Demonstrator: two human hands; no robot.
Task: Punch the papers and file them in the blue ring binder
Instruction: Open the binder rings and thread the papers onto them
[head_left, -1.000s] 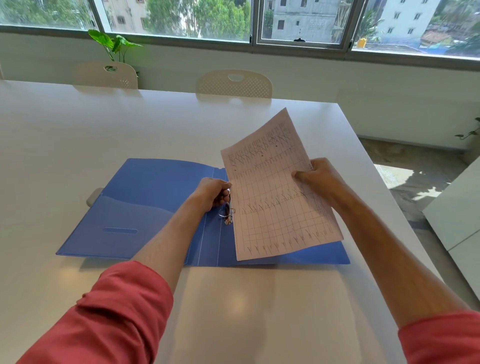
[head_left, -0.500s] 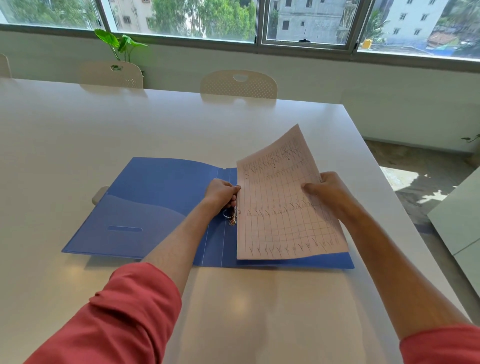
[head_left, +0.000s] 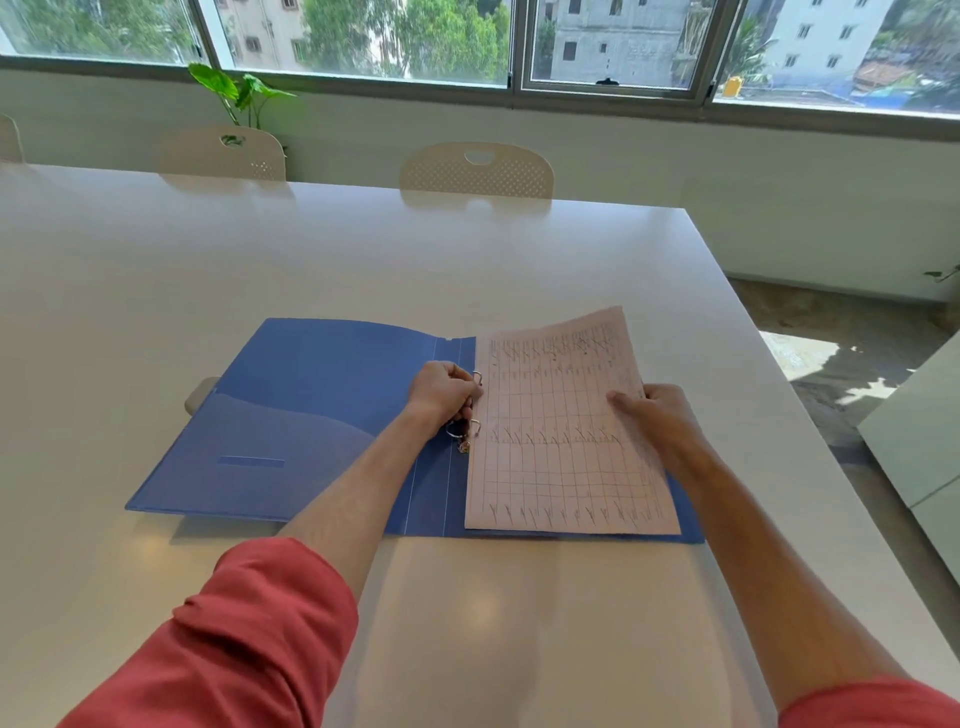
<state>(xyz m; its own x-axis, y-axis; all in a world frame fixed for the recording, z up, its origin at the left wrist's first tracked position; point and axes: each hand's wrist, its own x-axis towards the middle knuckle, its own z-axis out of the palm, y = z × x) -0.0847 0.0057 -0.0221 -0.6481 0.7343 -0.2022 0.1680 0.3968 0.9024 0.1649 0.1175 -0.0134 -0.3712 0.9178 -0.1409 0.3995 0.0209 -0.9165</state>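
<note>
A blue ring binder is laid open on a white table; its metal rings are gripped by the left hand, while pink gridded papers over its right half are pinched by the right hand.

No word, number or brand can be read anywhere. The pink sheet on the right half of the open blue ring binder bears a ruled grid with handwritten marks along its far rows, a middle row and its near row, too small and blurred to make out.
</note>
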